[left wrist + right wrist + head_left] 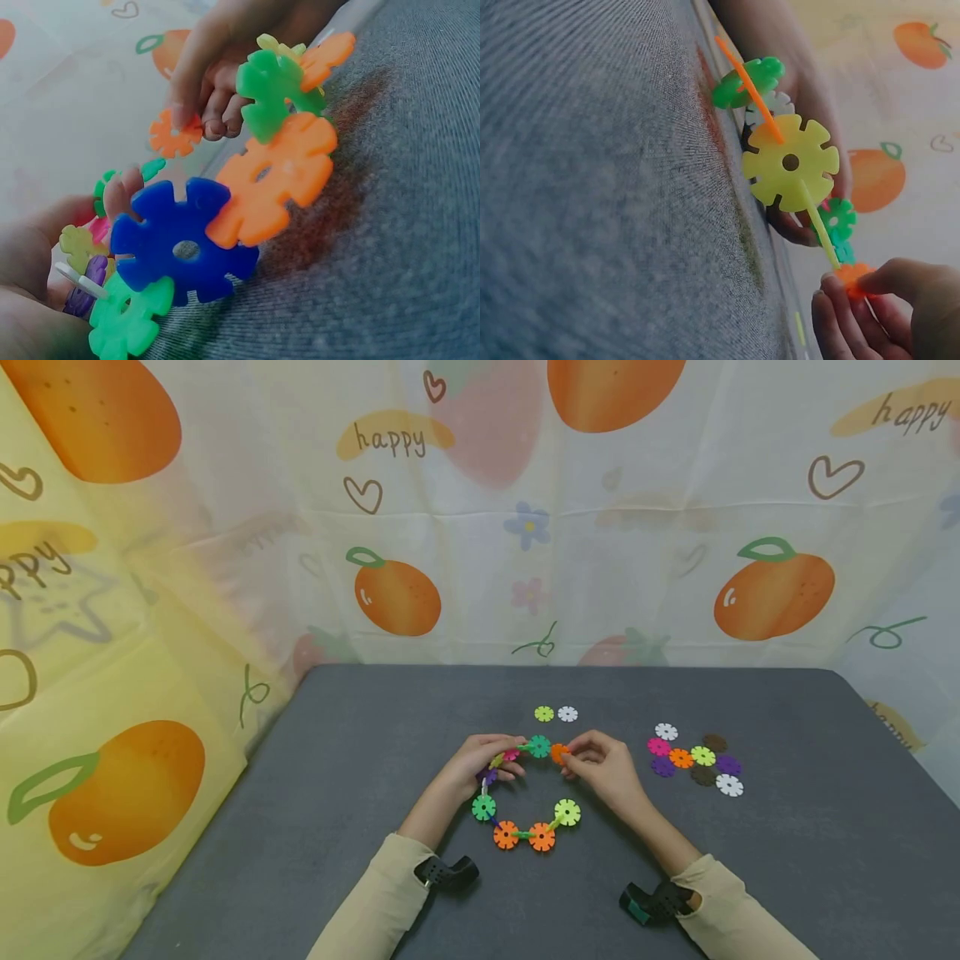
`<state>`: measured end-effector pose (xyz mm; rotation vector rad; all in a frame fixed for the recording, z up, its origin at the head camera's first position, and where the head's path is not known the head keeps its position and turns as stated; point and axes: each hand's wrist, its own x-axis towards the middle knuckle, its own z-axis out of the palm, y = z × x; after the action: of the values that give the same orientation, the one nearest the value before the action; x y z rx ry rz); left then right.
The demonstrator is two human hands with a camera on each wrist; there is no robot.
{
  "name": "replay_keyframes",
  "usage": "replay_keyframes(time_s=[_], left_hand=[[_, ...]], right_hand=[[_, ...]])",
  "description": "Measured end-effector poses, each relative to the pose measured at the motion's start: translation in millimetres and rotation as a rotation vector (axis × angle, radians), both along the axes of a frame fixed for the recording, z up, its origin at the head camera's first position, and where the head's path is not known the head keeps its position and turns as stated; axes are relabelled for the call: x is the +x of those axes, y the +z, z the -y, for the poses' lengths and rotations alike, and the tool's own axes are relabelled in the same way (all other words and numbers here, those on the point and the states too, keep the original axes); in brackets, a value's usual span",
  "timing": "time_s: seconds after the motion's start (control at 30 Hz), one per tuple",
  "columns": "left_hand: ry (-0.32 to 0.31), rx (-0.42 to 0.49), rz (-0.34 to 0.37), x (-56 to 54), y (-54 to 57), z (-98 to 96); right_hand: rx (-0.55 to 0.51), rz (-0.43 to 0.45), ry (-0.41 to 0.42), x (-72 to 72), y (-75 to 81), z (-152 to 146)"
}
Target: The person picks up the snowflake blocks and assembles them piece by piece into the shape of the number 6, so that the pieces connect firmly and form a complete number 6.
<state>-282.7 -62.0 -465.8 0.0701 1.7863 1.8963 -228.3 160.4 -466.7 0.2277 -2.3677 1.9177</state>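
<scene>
A chain of slotted plastic flower discs curves over the table in an unclosed ring. My left hand grips its upper left stretch, near a pink disc and a purple disc. From those fingers a green disc sticks out to the right. Between thumb and fingertips, my right hand pinches an orange disc beside the green one; whether the two are joined I cannot tell. Orange discs form the near side, and a yellow-green disc is at the chain's right end. A blue disc shows large in the left wrist view.
Loose discs in several colours, among them a white disc and a brown disc, lie in a cluster on the right. Beyond the hands lie a lime disc and a white one. The dark grey table meets a printed curtain behind.
</scene>
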Motion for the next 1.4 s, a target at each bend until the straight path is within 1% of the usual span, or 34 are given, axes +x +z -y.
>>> replay_keyframes(time_s=[0.07,0.13,0.3,0.4,0.53,0.63,0.77,0.83,0.9,1.1,1.33,1.4], left_hand=[[-0.002,-0.003,0.008,-0.5,0.1,0.1],[-0.016,0.0,0.019,-1.4,0.0,0.6],[-0.095,-0.002,0.017,-1.2,2.2,2.4],[-0.14,-0.027,-0.014,-0.1,4.3,3.5],[-0.187,-0.055,-0.063,0.8,4.5,4.2],[-0.19,-0.042,-0.079,1.3,3.5,2.8],[-0.159,-0.038,-0.091,1.4,2.1,0.5],[-0.148,-0.044,-0.092,1.2,1.6,0.2],[-0.149,-0.052,-0.1,1.2,1.3,0.2],[-0.148,-0.069,-0.091,1.4,1.8,-0.4],[-0.145,-0.052,-0.084,2.6,3.8,-2.1],[-0.133,-0.046,-0.083,2.9,4.8,-2.4]], right_hand=[[-0.015,-0.002,0.017,0.1,-0.4,-0.1],[-0.026,-0.004,0.027,0.1,-0.6,-0.1],[-0.017,-0.021,0.044,1.1,-0.9,0.2],[-0.009,-0.037,0.056,1.5,-1.4,0.4],[-0.016,-0.053,0.084,1.1,-2.9,1.3],[-0.023,-0.079,0.091,0.4,-4.1,2.0],[-0.037,-0.109,0.059,0.3,-4.1,2.2],[-0.045,-0.103,0.052,0.7,-3.8,2.1],[-0.046,-0.094,0.065,1.5,-3.6,2.1],[-0.042,-0.091,0.12,3.2,-3.9,2.0],[-0.056,-0.086,0.148,3.5,-3.8,1.5],[-0.064,-0.079,0.152,3.6,-3.3,1.7]])
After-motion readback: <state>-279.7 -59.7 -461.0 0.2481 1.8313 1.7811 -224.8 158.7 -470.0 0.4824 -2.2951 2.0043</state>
